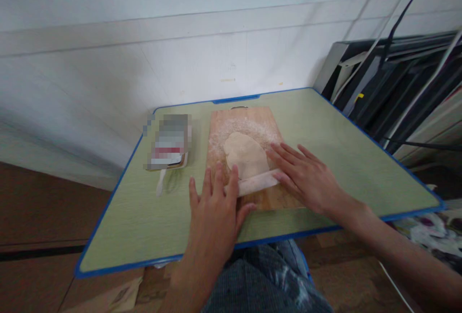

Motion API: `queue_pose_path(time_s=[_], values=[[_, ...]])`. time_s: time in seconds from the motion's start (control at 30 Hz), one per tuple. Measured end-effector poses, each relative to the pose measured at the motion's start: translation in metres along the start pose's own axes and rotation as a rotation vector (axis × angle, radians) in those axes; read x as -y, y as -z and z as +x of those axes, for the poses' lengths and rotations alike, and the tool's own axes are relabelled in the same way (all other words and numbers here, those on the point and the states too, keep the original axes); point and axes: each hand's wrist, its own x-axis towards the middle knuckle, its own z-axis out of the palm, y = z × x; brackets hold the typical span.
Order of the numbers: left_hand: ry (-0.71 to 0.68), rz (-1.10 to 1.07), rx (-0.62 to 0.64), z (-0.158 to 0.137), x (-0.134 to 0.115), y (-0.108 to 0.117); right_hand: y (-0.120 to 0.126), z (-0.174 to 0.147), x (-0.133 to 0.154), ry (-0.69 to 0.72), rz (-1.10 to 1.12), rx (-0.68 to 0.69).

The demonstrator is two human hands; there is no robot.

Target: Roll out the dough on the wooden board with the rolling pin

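Note:
A flattened piece of pale dough [246, 153] lies on a floured wooden board [258, 201]. Across the dough's near edge rests a whitish rolling pin [259, 183]. My left hand [215, 207] lies over the pin's left end with its fingers stretched and spread, thumb pointing right. Over the right end is my right hand [306, 174], palm down, its fingers also extended. Both hands press from above rather than wrap round the pin. The pin's two ends are hidden under them.
The board sits on a green table [310, 125] with a blue rim, against a white wall [180, 68]. To the left stands a blurred-out container [168, 144] with a white handle [160, 183] sticking out. Dark flat panels [407, 82] and cables are at the right.

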Motion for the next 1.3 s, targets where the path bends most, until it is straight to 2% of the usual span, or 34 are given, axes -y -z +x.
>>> queue_pose_path(time_s=[0.13, 0.2, 0.27, 0.33, 0.43, 0.53, 0.6, 0.7, 0.77, 0.83, 0.9, 1.0, 1.13, 1.2, 1.3], values=[[0.006, -0.025, 0.068, 0.042, 0.021, 0.000, -0.006, 0.055, -0.013, -0.081, 0.029, 0.122], [-0.012, -0.042, 0.075, 0.048, 0.024, 0.001, -0.007, 0.064, -0.015, -0.074, 0.027, 0.134], [-0.002, -0.035, 0.044, 0.039, 0.020, 0.000, -0.005, 0.052, -0.011, -0.049, 0.012, 0.105], [0.008, -0.021, -0.005, 0.018, 0.011, -0.002, -0.001, 0.025, -0.004, -0.029, -0.003, 0.050], [-0.052, -0.030, -0.085, -0.014, 0.001, -0.004, 0.004, -0.018, 0.007, 0.002, -0.019, -0.045], [-0.114, -0.059, -0.091, -0.018, 0.002, -0.004, 0.004, -0.027, 0.007, 0.019, -0.005, -0.055], [-0.092, -0.070, -0.050, -0.001, 0.009, -0.004, 0.001, -0.008, 0.000, 0.008, 0.012, -0.011], [-0.017, -0.091, 0.008, 0.035, 0.022, -0.002, -0.005, 0.040, -0.017, -0.034, 0.021, 0.095], [-0.047, -0.149, 0.069, 0.052, 0.028, 0.000, -0.007, 0.065, -0.024, -0.057, 0.036, 0.169], [-0.068, -0.177, 0.090, 0.056, 0.030, 0.001, -0.008, 0.073, -0.027, -0.056, 0.036, 0.193], [-0.037, -0.149, 0.063, 0.044, 0.024, 0.001, -0.007, 0.061, -0.023, -0.036, 0.018, 0.151], [0.014, -0.066, -0.003, 0.010, 0.006, -0.001, -0.002, 0.019, -0.011, -0.005, -0.014, 0.033], [-0.050, -0.001, -0.119, -0.031, -0.011, -0.004, 0.001, -0.033, 0.004, -0.001, -0.045, -0.094], [-0.076, 0.002, -0.134, -0.037, -0.012, -0.006, 0.000, -0.044, 0.008, -0.019, -0.046, -0.111], [-0.040, 0.020, -0.124, -0.029, -0.012, -0.007, -0.001, -0.045, 0.007, -0.024, -0.040, -0.118]])
